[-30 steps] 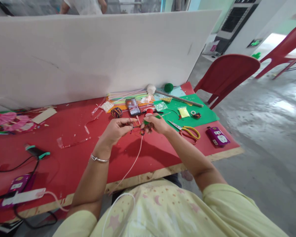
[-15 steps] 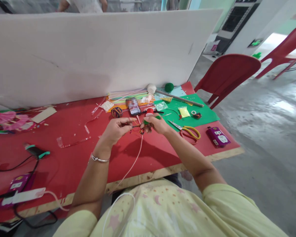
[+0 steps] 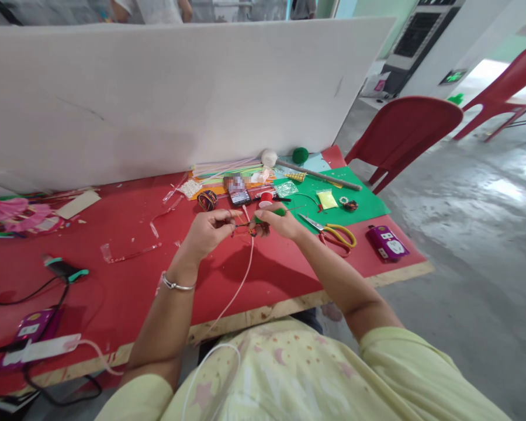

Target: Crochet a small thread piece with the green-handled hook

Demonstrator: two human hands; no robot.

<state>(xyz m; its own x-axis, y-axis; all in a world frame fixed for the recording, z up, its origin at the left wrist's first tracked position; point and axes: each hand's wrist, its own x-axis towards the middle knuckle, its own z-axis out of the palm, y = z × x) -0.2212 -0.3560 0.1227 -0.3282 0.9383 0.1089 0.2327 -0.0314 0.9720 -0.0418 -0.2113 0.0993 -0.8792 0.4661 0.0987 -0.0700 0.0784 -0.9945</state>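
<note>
Over the red table covering, my left hand (image 3: 210, 229) pinches one end of a small dark, multicoloured yarn piece (image 3: 244, 225). Close beside it, my right hand (image 3: 280, 221) is closed round a green-handled tool (image 3: 275, 211), whose thin tip points right. The fingers of my right hand also touch the yarn piece, though its exact shape is too small to tell. Below the hands, a pale cord (image 3: 245, 272) runs down toward the table's front edge. A red thread spool (image 3: 266, 199) stands just behind my right hand, and a phone (image 3: 238, 192) lies behind the yarn piece.
Scissors (image 3: 328, 232) and a purple case (image 3: 387, 243) lie at the right. A multicoloured yarn ball (image 3: 207, 200) sits behind my left hand. A white board (image 3: 158, 99) borders the table's back. Cables and a black-and-teal device (image 3: 65, 269) lie left; a red chair (image 3: 407, 131) stands right.
The green-handled tool has turned slightly in my right hand, and its tip now lies lower. The small yarn piece has shifted a little between the fingers. My left hand is almost still.
</note>
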